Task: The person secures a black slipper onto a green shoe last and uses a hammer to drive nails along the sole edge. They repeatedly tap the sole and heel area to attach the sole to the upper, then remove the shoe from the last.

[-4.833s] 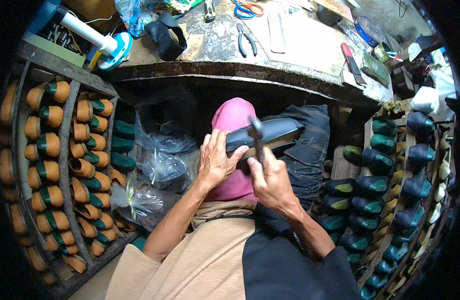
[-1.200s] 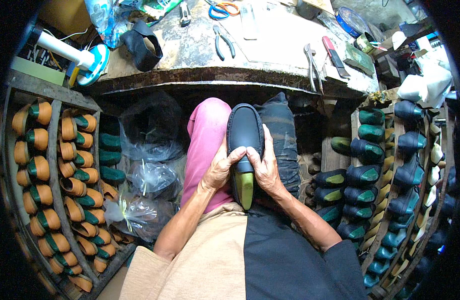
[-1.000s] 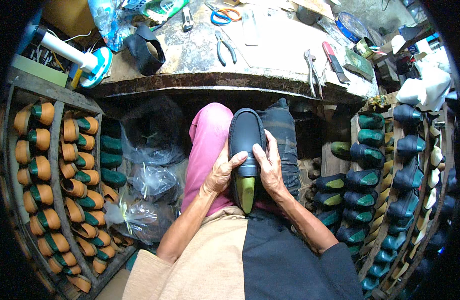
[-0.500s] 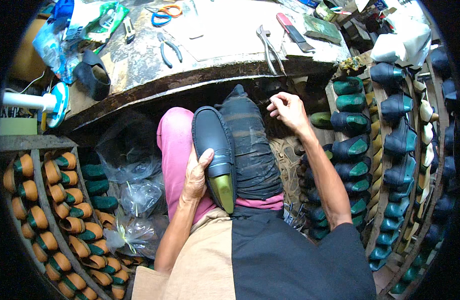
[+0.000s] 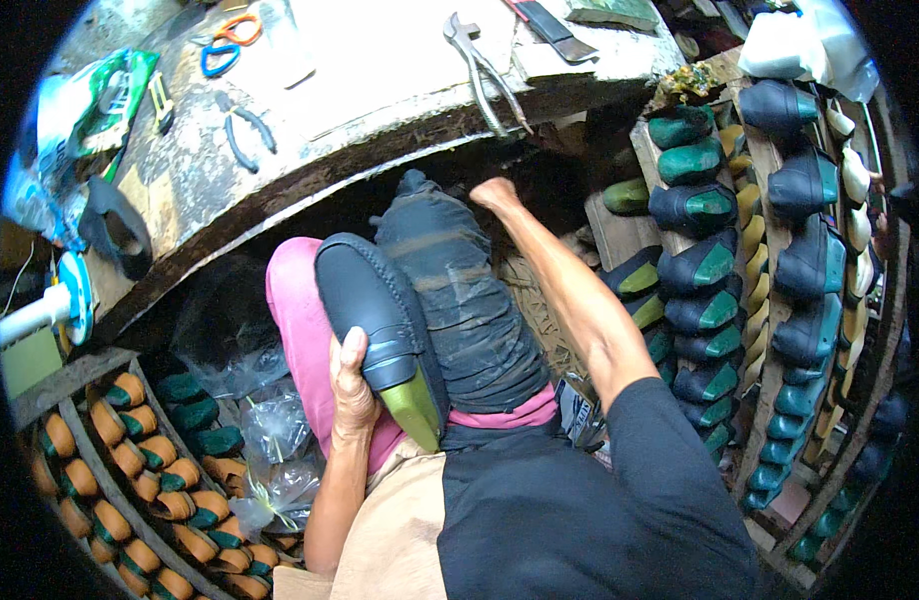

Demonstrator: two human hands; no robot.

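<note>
A dark navy loafer (image 5: 372,310) with a stitched toe and a strap lies on my lap, toe pointing away from me. The green shoe last (image 5: 415,412) inside it shows at the heel. My left hand (image 5: 354,395) grips the shoe by its left side, thumb on top near the strap. My right hand (image 5: 494,193) is stretched forward beside the far end of my dark-wrapped leg (image 5: 455,290), at the shadowed space below the workbench edge. Its fingers are hidden, so whether it holds anything does not show.
On the workbench (image 5: 330,105) lie pincers (image 5: 478,75), pliers (image 5: 245,132), scissors (image 5: 220,58) and a red-handled knife (image 5: 555,35). Racks of dark shoes (image 5: 702,305) stand at right, racks of tan shoes (image 5: 160,455) at left. Plastic bags (image 5: 277,430) sit beside my left leg.
My right hand has gone from raised above my knee to farther forward and lower, by the bench's underside. The view has shifted and turned. My left hand keeps its hold on the loafer.
</note>
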